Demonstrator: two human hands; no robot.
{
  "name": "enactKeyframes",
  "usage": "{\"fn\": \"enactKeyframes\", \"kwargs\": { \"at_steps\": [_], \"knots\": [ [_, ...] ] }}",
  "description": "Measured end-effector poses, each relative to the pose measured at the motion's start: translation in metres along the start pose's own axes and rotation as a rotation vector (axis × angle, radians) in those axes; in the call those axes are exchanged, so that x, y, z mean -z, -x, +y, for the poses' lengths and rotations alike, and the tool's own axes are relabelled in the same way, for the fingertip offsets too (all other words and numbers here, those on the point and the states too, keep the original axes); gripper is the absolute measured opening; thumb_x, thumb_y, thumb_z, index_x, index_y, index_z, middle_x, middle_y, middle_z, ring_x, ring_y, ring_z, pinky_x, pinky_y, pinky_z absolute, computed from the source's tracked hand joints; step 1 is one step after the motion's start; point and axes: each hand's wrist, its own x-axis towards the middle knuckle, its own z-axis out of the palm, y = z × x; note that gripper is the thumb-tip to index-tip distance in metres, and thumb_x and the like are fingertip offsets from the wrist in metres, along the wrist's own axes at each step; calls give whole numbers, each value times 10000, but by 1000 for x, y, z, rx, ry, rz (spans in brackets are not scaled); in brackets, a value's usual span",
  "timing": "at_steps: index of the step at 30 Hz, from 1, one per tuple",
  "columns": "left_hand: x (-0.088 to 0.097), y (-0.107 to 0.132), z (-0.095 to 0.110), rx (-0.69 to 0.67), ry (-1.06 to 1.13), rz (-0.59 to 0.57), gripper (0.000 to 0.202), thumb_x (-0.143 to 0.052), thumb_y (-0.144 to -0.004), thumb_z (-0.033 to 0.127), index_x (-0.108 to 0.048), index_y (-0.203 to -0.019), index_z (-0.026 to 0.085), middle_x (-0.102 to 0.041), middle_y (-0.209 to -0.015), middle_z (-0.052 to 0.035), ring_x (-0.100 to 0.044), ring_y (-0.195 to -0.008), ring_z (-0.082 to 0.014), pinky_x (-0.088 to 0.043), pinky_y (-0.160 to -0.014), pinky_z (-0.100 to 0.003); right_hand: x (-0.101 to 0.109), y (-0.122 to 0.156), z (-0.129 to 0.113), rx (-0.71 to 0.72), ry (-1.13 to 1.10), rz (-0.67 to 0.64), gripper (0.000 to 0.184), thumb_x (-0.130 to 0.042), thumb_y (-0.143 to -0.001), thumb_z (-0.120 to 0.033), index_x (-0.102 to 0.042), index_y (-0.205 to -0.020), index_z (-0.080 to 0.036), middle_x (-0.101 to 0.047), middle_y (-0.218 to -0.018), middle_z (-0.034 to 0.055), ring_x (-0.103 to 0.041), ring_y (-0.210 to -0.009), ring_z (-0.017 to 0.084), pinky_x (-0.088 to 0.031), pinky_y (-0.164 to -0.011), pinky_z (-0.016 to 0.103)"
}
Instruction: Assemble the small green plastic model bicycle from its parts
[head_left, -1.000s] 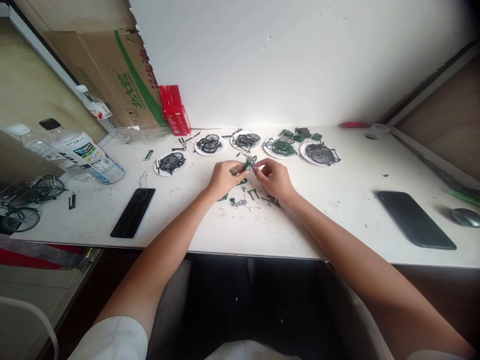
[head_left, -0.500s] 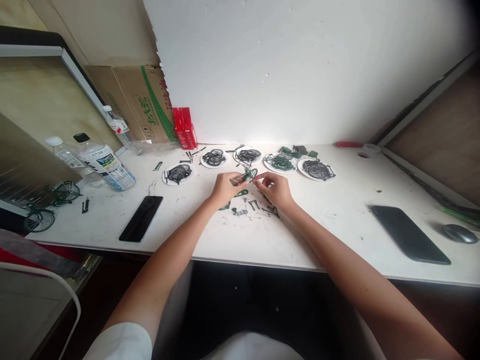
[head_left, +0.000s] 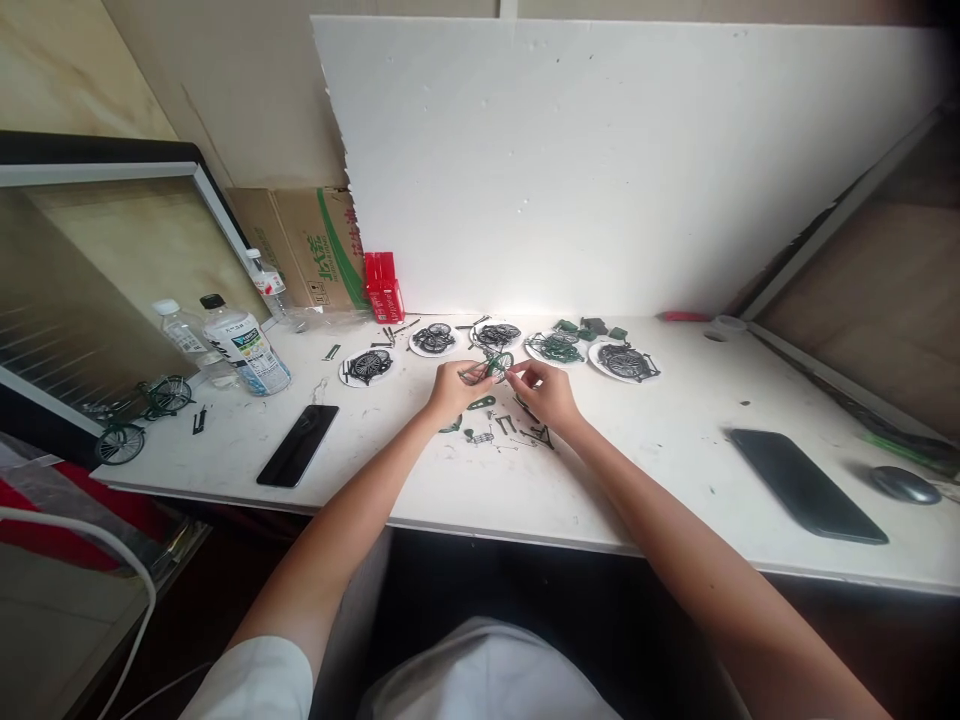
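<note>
My left hand is closed around a small green model bicycle, held just above the table with a wheel facing me. My right hand has its thumb and fingertips pinched together at the right edge of that wheel; whatever lies between them is too small to make out. Below the hands, loose parts are scattered on the white table: a green chain guard, a green fork-like piece and a small pedal-like part. A dark frame piece lies near my right wrist.
Behind the hands stand several paper plates of bicycle parts, among them a plate of green frames. A finished-looking model bicycle, bottles and a phone are left. A dark tablet-like slab and a mouse lie right.
The camera view has tilted up and shifted, so everything sits differently in the picture. Both hands remain at the model bicycle, whose wheel now faces me a little more.
</note>
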Motion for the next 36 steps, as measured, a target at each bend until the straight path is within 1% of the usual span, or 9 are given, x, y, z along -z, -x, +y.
{"fn": "enactKeyframes", "kwargs": {
  "at_steps": [2,6,9,12,16,20,25,30,36],
  "knots": [
    [1,-2,0,-15,6,9,330,-883,-813,444,-811,-879,128,-822,-937,-124,-762,-829,-240,-581,-716,-312,2,-2,-1,22,27,6,322,-663,-965,-487,-785,-966,-189,-647,-660,23,-562,-624,185,-406,-639,323],
    [3,-2,2,1,22,6,336,-905,-784,426,-824,-924,131,-825,-957,-129,-769,-852,-241,-594,-756,-320,4,-3,-7,48,71,-17,327,-645,-981,-493,-772,-950,-193,-682,-690,39,-586,-635,193,-394,-644,332],
    [4,7,4,6,53,33,347,-919,-765,432,-815,-906,133,-815,-928,-118,-759,-833,-227,-600,-760,-317,0,2,-14,51,85,-25,370,-625,-999,-541,-741,-914,-199,-705,-723,53,-583,-632,193,-377,-632,336],
    [2,19,5,7,80,80,354,-927,-750,449,-779,-832,138,-785,-862,-94,-726,-782,-201,-593,-730,-303,-7,11,-18,33,80,9,414,-564,-1030,-572,-697,-903,-201,-702,-729,60,-557,-609,190,-354,-606,338],
    [-2,27,6,17,64,120,362,-925,-738,454,-740,-772,144,-752,-799,-70,-687,-726,-177,-564,-684,-284,-12,17,-13,48,75,1,414,-554,-1026,-577,-701,-925,-203,-682,-714,48,-549,-612,190,-350,-608,332],
    [-4,27,5,32,69,116,364,-929,-720,446,-728,-756,144,-751,-800,-74,-678,-719,-174,-545,-679,-282,-15,18,-5,24,12,17,416,-577,-1000,-589,-702,-920,-201,-666,-713,38,-546,-633,189,-379,-632,326],
    [-5,26,1,40,83,115,370,-926,-724,454,-739,-768,138,-752,-802,-76,-671,-719,-168,-540,-680,-278,-17,18,-3,-11,-37,24,440,-592,-987,-620,-697,-897,-202,-668,-723,39,-550,-649,189,-387,-630,324],
    [-7,27,-2,50,77,108,360,-921,-734,448,-740,-782,141,-772,-838,-83,-698,-748,-173,-559,-707,-278,-18,18,-2,-26,-54,18,446,-596,-976,-630,-692,-885,-204,-677,-731,43,-555,-660,193,-401,-636,328],
    [-10,29,-4,103,198,85,417,-948,-703,460,-789,-904,132,-807,-906,-111,-758,-807,-209,-622,-795,-337,-20,17,1,-19,-53,42,462,-588,-976,-641,-675,-852,-205,-666,-733,43,-548,-667,189,-418,-656,326]
  ]
}}
